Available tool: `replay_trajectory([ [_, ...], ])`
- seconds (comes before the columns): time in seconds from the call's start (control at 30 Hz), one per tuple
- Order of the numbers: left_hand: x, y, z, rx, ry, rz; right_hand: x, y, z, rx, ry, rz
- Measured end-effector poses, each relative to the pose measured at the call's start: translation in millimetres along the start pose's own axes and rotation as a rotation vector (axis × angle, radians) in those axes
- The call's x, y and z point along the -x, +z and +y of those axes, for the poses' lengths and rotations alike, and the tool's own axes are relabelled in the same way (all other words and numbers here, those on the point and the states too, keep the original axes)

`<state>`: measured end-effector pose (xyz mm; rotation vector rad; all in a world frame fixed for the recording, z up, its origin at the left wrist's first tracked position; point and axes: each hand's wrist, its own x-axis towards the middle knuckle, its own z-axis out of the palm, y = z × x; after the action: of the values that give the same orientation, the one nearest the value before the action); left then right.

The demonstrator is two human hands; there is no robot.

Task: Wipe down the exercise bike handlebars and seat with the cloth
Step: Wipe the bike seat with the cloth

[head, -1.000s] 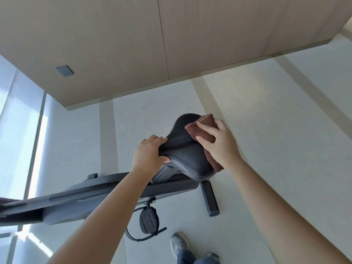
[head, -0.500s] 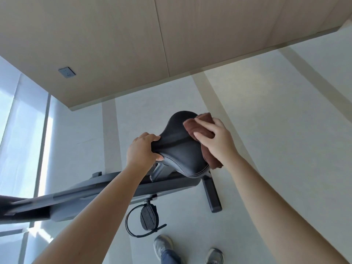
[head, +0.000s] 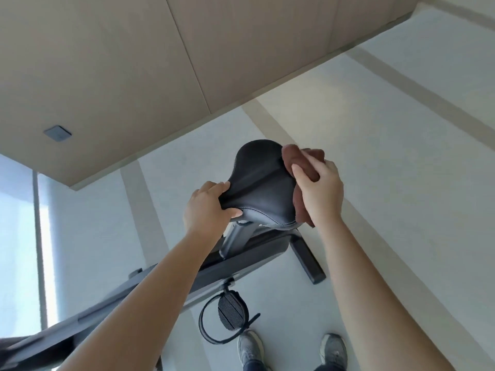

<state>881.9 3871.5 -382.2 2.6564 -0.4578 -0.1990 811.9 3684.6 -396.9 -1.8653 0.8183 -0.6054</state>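
The black padded seat (head: 259, 183) of the exercise bike sits in the middle of the view on its grey post. My left hand (head: 207, 207) grips the seat's narrow nose from the left. My right hand (head: 320, 192) holds a brown cloth (head: 297, 158) bunched against the seat's right edge, with part of the cloth hanging below my palm. The handlebars are out of sight.
The bike's dark grey frame (head: 241, 259) runs down to the lower left. A black pedal with a strap (head: 231, 315) hangs below it, and a rear foot bar (head: 308, 263) rests on the pale floor. My two shoes (head: 250, 348) stand near the pedal. A wood-panelled wall (head: 134, 62) rises behind.
My right hand has slid the cloth off the seat top to its right side and bunched it. The left hand keeps its grip on the nose. The view has shifted slightly.
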Motion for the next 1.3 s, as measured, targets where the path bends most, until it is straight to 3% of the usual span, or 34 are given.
replay_trajectory([
  [0.13, 2, 4, -8, -0.013, 0.078, 0.02, 65, 39, -5, -0.105, 0.113, 0.501],
  [0.2, 1, 3, -10, -0.024, 0.102, 0.008, 76, 58, -14, -0.119, 0.132, 0.627],
  [0.27, 2, -1, -14, -0.013, 0.122, -0.023, 79, 59, -13, -0.118, 0.115, 0.633],
  [0.43, 10, -19, -37, 0.253, 0.159, -0.104, 87, 13, 6, 0.052, -0.235, 0.36],
  [0.6, 44, -25, -65, 0.284, 0.163, 0.071, 77, 7, -14, 0.381, -0.811, -0.016],
  [0.8, 75, -27, -91, 0.288, 0.015, 0.227, 64, 53, -42, 0.604, -1.183, -0.469],
  [0.87, 85, -30, -99, 0.304, -0.061, 0.274, 63, 63, -42, 0.693, -1.22, -0.615],
  [0.97, 101, -28, -101, 0.341, -0.163, 0.309, 62, 68, -39, 0.713, -1.205, -0.67],
  [1.3, 123, 15, -64, 0.562, -0.326, 0.47, 50, 62, -33, 0.679, -1.195, -0.542],
])
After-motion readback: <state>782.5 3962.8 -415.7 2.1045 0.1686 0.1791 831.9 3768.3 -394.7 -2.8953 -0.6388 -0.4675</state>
